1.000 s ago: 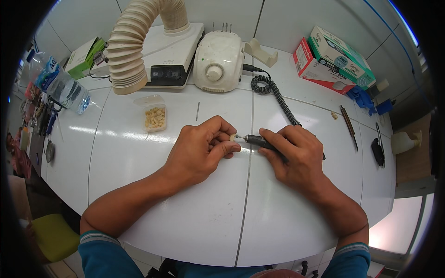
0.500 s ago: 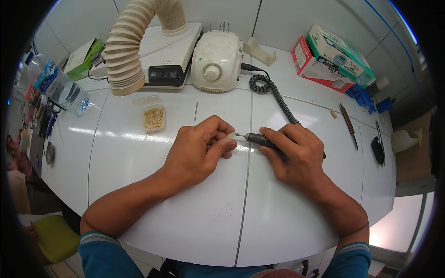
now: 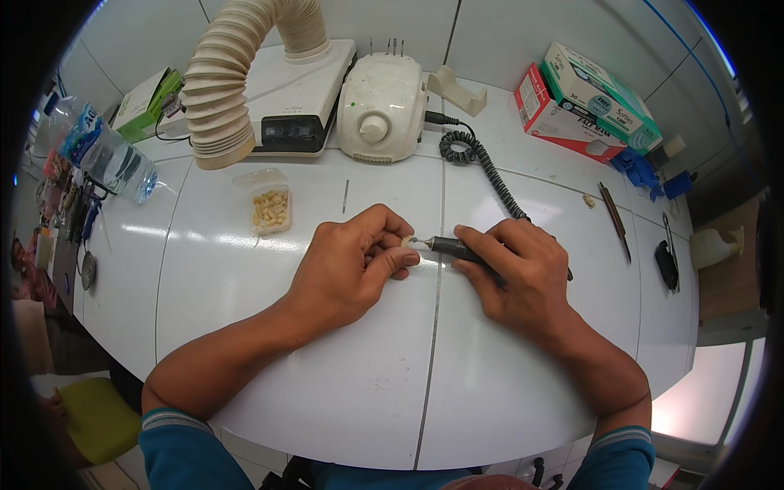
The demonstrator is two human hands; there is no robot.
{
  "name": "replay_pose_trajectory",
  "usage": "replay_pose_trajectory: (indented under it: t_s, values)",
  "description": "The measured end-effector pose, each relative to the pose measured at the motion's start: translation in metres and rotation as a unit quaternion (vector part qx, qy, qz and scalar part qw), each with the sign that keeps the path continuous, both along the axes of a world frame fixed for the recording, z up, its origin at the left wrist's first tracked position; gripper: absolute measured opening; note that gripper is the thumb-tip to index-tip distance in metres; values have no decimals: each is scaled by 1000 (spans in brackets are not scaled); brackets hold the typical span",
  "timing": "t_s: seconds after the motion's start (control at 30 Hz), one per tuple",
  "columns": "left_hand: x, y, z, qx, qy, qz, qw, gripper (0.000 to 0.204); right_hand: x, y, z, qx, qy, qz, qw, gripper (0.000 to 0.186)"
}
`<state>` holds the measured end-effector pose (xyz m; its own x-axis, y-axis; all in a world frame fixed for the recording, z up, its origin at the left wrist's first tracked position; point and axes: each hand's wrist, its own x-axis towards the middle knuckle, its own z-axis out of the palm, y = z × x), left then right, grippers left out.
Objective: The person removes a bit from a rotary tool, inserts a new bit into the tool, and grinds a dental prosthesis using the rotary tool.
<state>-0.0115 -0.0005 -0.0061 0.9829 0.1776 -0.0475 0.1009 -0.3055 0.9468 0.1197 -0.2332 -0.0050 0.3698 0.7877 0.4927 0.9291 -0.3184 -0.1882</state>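
Between the fingertips of my left hand (image 3: 345, 265) is a small cream-coloured, tooth-like piece (image 3: 406, 241), mostly covered by the fingers. My right hand (image 3: 523, 273) grips a dark rotary handpiece (image 3: 457, 247) like a pen. Its thin metal bit (image 3: 419, 242) points left and meets the piece, or comes very close; I cannot tell which. Both hands are just above the white table. Behind the right hand, a coiled black cord (image 3: 498, 184) leads to a white control unit (image 3: 380, 106) with a round knob. An open clear box (image 3: 282, 226) of similar cream pieces lies beyond my left hand.
A ribbed hose (image 3: 216, 90) arches over a white machine (image 3: 300, 106) at the back left, near a water bottle (image 3: 106, 151). Stacked cartons (image 3: 572, 110) stand back right. A brown slim tool (image 3: 615, 220) and a black-handled tool (image 3: 666, 263) lie on the right.
The handpiece has shifted slightly left, and the tooth-like piece is turned a little in my left fingertips. Both arms are otherwise nearly still.
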Motion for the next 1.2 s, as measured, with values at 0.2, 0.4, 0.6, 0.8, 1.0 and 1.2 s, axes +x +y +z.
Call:
replay_pose_trajectory:
  t_s: [0.2,0.4,0.6,0.8,1.0,1.2]
  values:
    - [0,0,1,9,2,1,1000,18,-1,0,-1,1,2,-2,1000,36]
    - [0,-1,2,15,3,2,1000,18,1,0,0,-2,1,0,1000,36]
    - [0,0,1,-2,8,3,1000,19,2,-1,0,-3,2,-4,1000,36]
    - [0,0,1,11,5,-2,1000,18,2,-1,0,-3,4,-4,1000,38]
    - [-1,0,-1,-6,-2,4,1000,17,2,-1,2,4,11,-2,1000,37]
    - [0,0,-2,0,-1,0,1000,17,2,-1,0,3,11,-1,1000,36]
